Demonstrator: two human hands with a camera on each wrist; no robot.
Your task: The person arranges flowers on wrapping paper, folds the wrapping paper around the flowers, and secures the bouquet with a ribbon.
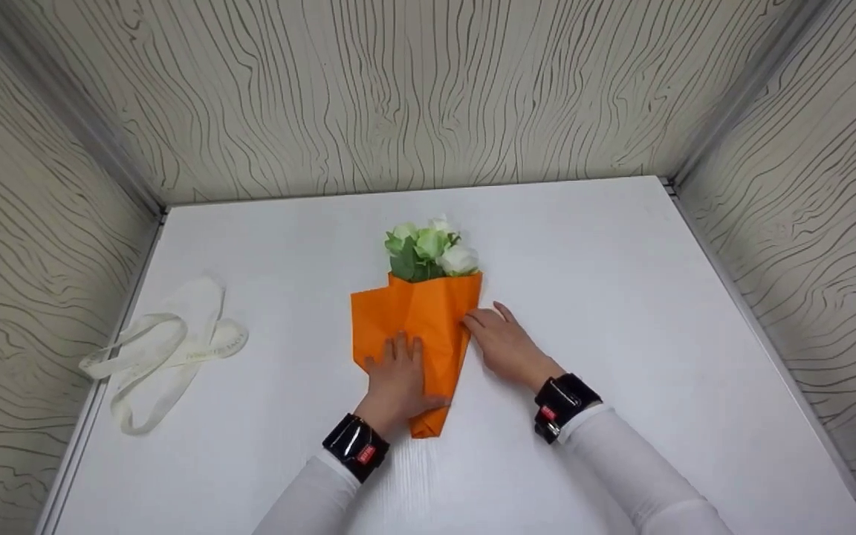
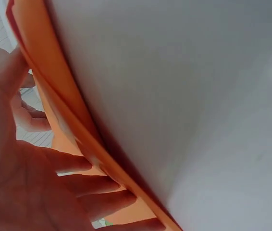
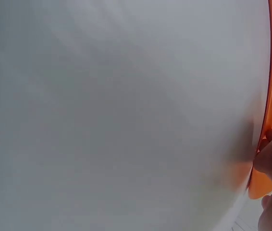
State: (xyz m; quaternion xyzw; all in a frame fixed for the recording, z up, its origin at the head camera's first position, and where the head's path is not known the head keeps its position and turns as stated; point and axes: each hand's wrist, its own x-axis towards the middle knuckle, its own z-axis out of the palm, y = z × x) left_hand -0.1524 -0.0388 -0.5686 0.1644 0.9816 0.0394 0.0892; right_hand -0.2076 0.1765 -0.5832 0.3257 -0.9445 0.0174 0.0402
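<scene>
A bouquet of white and pale green flowers (image 1: 430,241) lies on the white table, its stems wrapped in orange wrapping paper (image 1: 439,312). My left hand (image 1: 396,383) rests flat on the lower part of the wrap, fingers spread toward the blooms and thumb reaching across the narrow end. In the left wrist view its fingers (image 2: 107,197) lie along the layered paper edge. At the wrap's right edge, my right hand (image 1: 504,345) pinches the paper with bent fingers. The right wrist view shows those fingers (image 3: 270,161) on the orange edge, mostly cut off by the frame.
Loops of cream ribbon (image 1: 168,349) with printed lettering lie at the table's left side. A flap of the orange paper sticks out left of the bouquet. Wood-grain patterned panels (image 1: 413,96) enclose the white table (image 1: 584,238) at the back and sides.
</scene>
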